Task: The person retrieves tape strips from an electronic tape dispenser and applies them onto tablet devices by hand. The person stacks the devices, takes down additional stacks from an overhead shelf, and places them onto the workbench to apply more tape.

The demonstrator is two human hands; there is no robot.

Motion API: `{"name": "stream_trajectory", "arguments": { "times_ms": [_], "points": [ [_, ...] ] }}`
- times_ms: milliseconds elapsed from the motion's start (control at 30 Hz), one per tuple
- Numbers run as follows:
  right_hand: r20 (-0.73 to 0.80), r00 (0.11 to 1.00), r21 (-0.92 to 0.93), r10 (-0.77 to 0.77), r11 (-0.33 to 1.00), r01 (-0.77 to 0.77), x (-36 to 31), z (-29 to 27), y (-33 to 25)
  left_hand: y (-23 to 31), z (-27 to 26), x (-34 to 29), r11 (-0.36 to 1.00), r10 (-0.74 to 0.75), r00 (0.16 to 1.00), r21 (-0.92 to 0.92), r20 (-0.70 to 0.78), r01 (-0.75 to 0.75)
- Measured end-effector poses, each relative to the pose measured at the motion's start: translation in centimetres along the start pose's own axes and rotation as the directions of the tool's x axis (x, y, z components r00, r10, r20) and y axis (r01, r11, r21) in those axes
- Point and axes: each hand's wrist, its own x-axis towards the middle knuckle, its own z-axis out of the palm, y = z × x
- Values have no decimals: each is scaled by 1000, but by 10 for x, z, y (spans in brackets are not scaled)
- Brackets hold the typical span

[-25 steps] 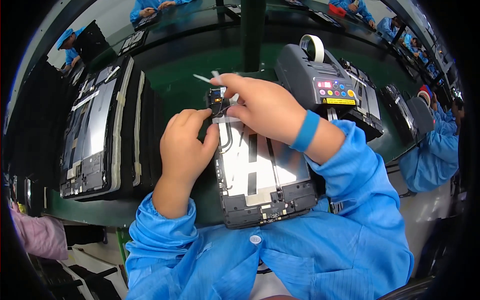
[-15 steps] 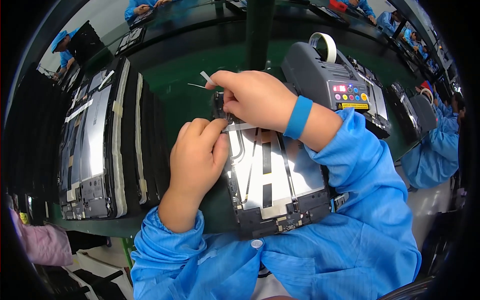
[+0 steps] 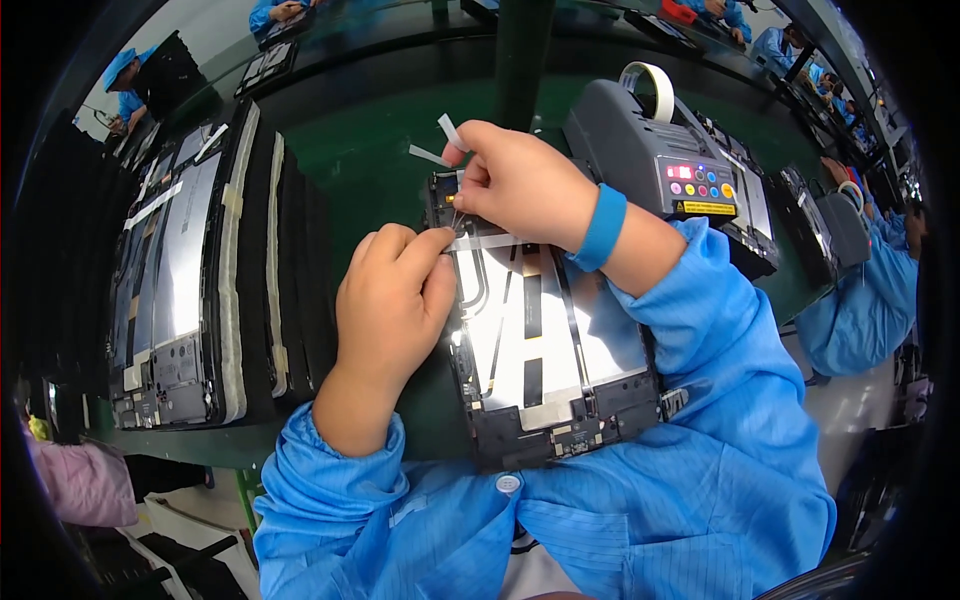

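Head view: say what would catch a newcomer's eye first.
The shiny open tablet in the middle draws the eye first, with the left hand and right hand near its far end and white strips at the right forefinger. Next come the grey tape machine, its display lit, at upper right, and the stacked tablets at left.

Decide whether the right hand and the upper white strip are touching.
Touching: the head view shows the lower end of the upper white strip against the right hand, at a fingertip.
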Motion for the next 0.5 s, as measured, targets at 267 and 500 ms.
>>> {"name": "stream_trajectory", "arguments": {
  "times_ms": [267, 500],
  "points": [
    [45, 996, -167, 81, 983, -72, -4, 0, -19, 0, 1, -1, 1000, 11, 1000, -16, -28, -12],
    [29, 987, -76, 155, 985, -153, -4, -2, -14, 2, -1, -1, 1000, -3, 998, 3, -60, 4]
  ]
}}
